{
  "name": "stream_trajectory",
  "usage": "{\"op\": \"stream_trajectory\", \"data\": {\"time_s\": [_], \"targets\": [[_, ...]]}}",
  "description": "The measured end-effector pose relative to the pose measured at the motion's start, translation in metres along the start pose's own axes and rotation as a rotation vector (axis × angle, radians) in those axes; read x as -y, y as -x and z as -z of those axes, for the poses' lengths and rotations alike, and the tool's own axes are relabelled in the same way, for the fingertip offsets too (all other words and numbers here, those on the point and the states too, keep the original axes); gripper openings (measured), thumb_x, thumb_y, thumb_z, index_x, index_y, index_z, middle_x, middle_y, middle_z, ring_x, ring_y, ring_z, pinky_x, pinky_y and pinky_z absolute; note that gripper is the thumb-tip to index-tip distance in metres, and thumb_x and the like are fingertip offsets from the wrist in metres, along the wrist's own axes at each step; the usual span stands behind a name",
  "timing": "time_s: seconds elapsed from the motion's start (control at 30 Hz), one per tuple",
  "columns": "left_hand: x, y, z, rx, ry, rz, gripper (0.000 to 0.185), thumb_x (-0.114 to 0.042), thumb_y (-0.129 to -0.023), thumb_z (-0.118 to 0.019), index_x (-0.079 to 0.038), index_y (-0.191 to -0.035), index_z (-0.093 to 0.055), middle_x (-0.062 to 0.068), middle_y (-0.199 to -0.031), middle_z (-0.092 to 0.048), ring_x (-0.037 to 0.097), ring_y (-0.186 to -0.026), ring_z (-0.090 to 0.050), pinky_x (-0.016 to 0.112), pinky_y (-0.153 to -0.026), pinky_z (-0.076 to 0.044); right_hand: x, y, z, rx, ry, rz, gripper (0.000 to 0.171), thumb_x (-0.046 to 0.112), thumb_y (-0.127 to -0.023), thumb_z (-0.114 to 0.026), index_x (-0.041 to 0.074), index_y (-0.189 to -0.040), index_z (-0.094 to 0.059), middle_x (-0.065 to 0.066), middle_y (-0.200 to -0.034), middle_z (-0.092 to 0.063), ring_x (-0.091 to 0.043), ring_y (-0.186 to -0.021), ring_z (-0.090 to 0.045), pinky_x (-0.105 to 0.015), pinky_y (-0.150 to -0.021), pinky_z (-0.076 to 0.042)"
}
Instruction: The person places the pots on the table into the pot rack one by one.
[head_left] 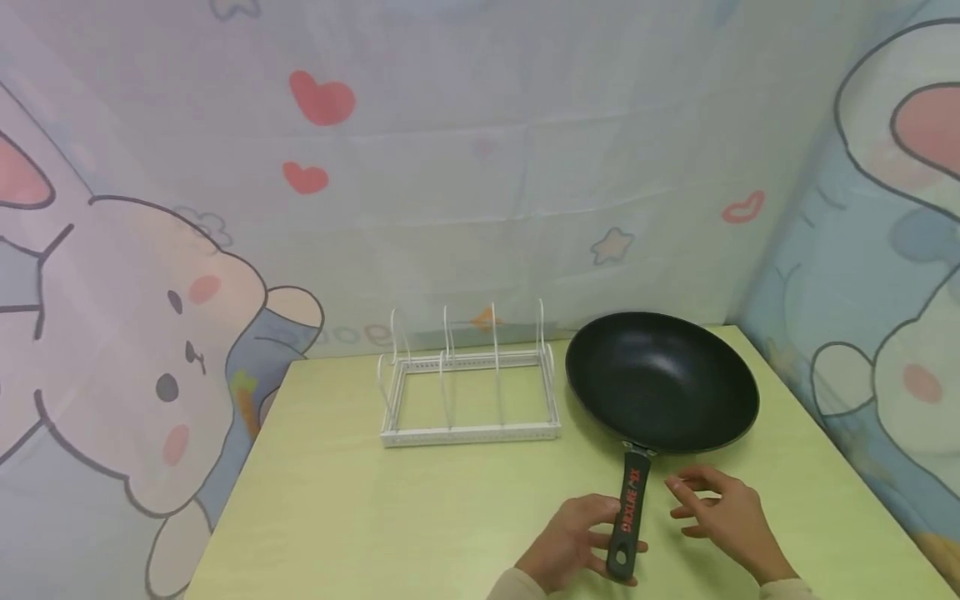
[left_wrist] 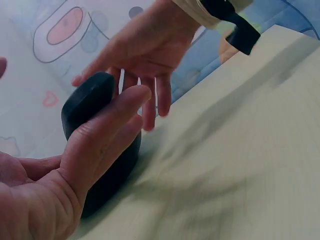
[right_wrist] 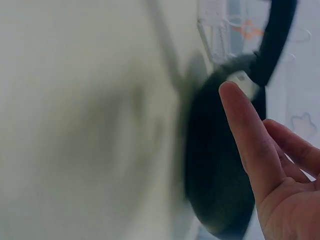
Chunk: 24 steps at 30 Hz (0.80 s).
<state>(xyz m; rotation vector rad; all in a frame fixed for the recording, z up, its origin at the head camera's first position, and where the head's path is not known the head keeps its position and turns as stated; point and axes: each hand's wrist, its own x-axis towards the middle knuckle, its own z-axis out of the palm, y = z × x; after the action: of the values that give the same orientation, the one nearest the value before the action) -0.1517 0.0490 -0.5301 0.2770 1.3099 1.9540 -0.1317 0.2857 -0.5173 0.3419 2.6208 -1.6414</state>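
Note:
A black frying pan [head_left: 660, 379] sits on the table at the right, its bowl facing up. Its dark handle [head_left: 630, 508] with red lettering points toward me. My left hand [head_left: 566, 537] is at the handle from the left, fingers extended beneath it and fingertips showing past its right side. In the left wrist view, the extended fingers [left_wrist: 115, 115] overlap the dark handle. To the right of the handle, apart from it, hovers my right hand [head_left: 723, 512], fingers loosely bent and holding nothing. The right wrist view has the pan's dark underside [right_wrist: 220, 160] beyond the fingers.
A white wire rack [head_left: 472, 433] with upright loops stands left of the pan, near the back of the pale yellow table [head_left: 337, 500]. Behind the table hangs a cloth backdrop [head_left: 450, 167] with cartoon prints, which continues along both sides.

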Motion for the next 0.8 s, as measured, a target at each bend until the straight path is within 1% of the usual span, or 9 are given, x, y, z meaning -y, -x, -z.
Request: {"op": "stream_trajectory", "data": {"time_s": [0.1,0.17,0.3,0.37,0.43,0.6,0.8], "targets": [[0.001,0.003,-0.001,0.005,-0.021,-0.01,0.038,-0.028,-0.101,-0.059,-0.001,-0.127,-0.061,0.021,-0.123,-0.065,0.044,-0.11,-0.07,0.046,-0.068,-0.064,-0.003,-0.003,-0.014,0.044,-0.122,-0.053,0.061,0.042,-0.1,-0.06,-0.004,-0.139,-0.051,-0.029,-0.13,-0.062,-0.024,-0.087,-0.078,-0.036,-0.068,-0.065],[0.002,0.006,-0.003,0.008,-0.029,-0.019,0.034,-0.019,-0.099,-0.063,-0.001,-0.128,-0.06,0.024,-0.125,-0.064,0.044,-0.108,-0.07,0.042,-0.066,-0.064,-0.005,-0.007,-0.024,0.06,-0.219,-0.105,0.066,0.044,-0.101,-0.057,-0.005,-0.143,-0.046,-0.027,-0.132,-0.062,-0.025,-0.091,-0.077,-0.038,-0.073,-0.065],[0.006,0.011,-0.006,-0.008,0.003,-0.02,0.034,-0.003,-0.095,-0.066,-0.001,-0.128,-0.06,0.025,-0.124,-0.063,0.043,-0.103,-0.072,0.037,-0.064,-0.064,-0.004,-0.013,-0.041,0.077,-0.361,-0.176,0.073,0.051,-0.101,-0.054,-0.006,-0.145,-0.044,-0.014,-0.122,-0.068,-0.022,-0.094,-0.076,-0.038,-0.078,-0.065],[0.007,0.012,-0.007,-0.01,0.029,-0.012,0.036,0.0,-0.094,-0.065,-0.001,-0.129,-0.059,0.025,-0.125,-0.063,0.043,-0.103,-0.072,0.036,-0.064,-0.064,-0.002,-0.017,-0.046,0.088,-0.416,-0.179,0.074,0.052,-0.101,-0.052,-0.007,-0.145,-0.043,-0.007,-0.118,-0.069,-0.021,-0.096,-0.076,-0.038,-0.08,-0.064],[0.008,0.012,-0.007,-0.004,0.041,-0.005,0.037,0.001,-0.094,-0.064,-0.001,-0.131,-0.059,0.025,-0.125,-0.062,0.043,-0.104,-0.072,0.035,-0.064,-0.064,0.001,-0.02,-0.05,0.101,-0.461,-0.171,0.074,0.051,-0.102,-0.051,-0.009,-0.145,-0.043,-0.004,-0.116,-0.071,-0.021,-0.098,-0.076,-0.038,-0.083,-0.064],[0.009,0.012,-0.007,0.013,0.045,-0.005,0.037,0.001,-0.095,-0.063,-0.003,-0.131,-0.058,0.024,-0.124,-0.061,0.045,-0.106,-0.07,0.031,-0.062,-0.064,0.008,-0.026,-0.056,0.109,-0.553,-0.184,0.068,0.044,-0.103,-0.053,-0.013,-0.141,-0.045,-0.001,-0.109,-0.075,-0.018,-0.097,-0.077,-0.037,-0.086,-0.063],[0.009,0.012,-0.005,-0.008,0.04,-0.025,0.034,0.003,-0.092,-0.065,-0.003,-0.126,-0.061,0.021,-0.115,-0.065,0.045,-0.104,-0.071,0.032,-0.06,-0.063,0.014,-0.031,-0.058,0.126,-0.646,-0.213,0.059,0.036,-0.103,-0.055,-0.011,-0.138,-0.048,-0.002,-0.103,-0.078,-0.013,-0.095,-0.077,-0.032,-0.091,-0.061]]}}
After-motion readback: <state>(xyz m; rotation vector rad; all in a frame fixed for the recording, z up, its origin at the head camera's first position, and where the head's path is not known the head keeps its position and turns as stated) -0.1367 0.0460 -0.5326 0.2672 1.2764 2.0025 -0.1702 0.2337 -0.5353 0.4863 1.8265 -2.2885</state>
